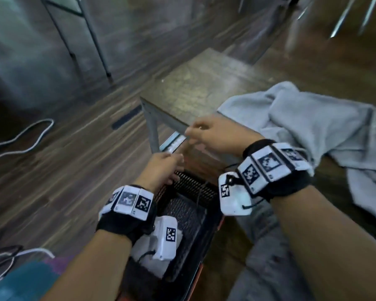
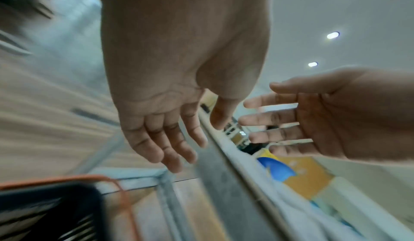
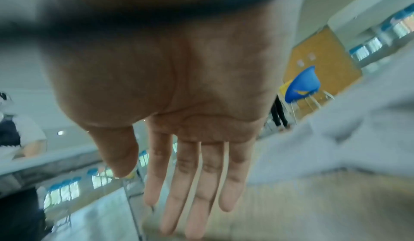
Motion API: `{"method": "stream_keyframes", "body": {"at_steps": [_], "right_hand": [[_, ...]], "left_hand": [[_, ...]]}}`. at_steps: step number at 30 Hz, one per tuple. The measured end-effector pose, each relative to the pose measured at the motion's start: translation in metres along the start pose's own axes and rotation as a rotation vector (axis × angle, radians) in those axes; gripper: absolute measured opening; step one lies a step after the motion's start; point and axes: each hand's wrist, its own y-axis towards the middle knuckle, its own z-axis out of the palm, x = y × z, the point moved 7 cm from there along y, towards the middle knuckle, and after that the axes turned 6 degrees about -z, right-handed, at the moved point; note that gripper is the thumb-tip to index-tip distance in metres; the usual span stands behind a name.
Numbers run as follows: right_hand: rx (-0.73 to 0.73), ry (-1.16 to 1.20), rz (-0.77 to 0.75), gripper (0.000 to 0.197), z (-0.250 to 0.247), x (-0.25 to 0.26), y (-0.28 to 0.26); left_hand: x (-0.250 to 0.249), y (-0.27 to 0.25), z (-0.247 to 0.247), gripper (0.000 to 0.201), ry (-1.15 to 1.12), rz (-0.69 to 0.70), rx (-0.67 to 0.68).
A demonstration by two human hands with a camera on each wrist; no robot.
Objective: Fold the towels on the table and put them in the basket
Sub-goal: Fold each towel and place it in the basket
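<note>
A crumpled grey towel [image 1: 308, 127] lies on the wooden table [image 1: 204, 88] at the right, partly draped over its near edge; it also fills the right side of the right wrist view [image 3: 336, 147]. A black mesh basket [image 1: 189, 205] with an orange rim [image 2: 121, 191] stands on the floor below the table's corner, and something white lies in it under my left wrist. My left hand [image 1: 161, 168] hovers above the basket's far end, fingers straight and empty [image 2: 170, 147]. My right hand [image 1: 206, 132] is over the table's front corner, fingers extended and holding nothing [image 3: 197, 183].
Wood-grain floor [image 1: 63, 148] spreads to the left, with white cables [image 1: 20, 137] lying on it. Metal frame legs [image 1: 89, 40] stand at the back left. A teal and purple cloth [image 1: 26, 276] sits at the bottom left corner.
</note>
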Motion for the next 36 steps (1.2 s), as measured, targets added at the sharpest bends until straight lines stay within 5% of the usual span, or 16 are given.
{"method": "stream_keyframes", "body": {"at_steps": [8,16,22,25,32,36], "right_hand": [[-0.556,0.025,0.063,0.02,-0.183,-0.038,-0.139],[-0.79,0.042,0.471,0.019,-0.22,-0.168,-0.306],[-0.741,-0.099,0.723,0.012,-0.196,-0.252,-0.366],[-0.728,-0.038,0.768,0.019,-0.181,-0.287,-0.372],[-0.663,-0.093,0.772,0.047,-0.187,-0.324,-0.351],[-0.568,-0.254,0.873,0.039,-0.195,-0.336,-0.349]], "left_hand": [[-0.177,-0.08,0.132,0.025,0.182,0.504,0.285],[-0.206,-0.142,0.338,0.024,0.749,0.685,0.576],[-0.16,-0.13,0.43,0.041,1.009,0.797,0.619],[-0.142,-0.115,0.457,0.022,1.024,0.861,0.631],[-0.134,-0.089,0.477,0.022,0.953,0.997,0.513],[-0.142,-0.09,0.48,0.016,0.983,0.959,0.499]]}}
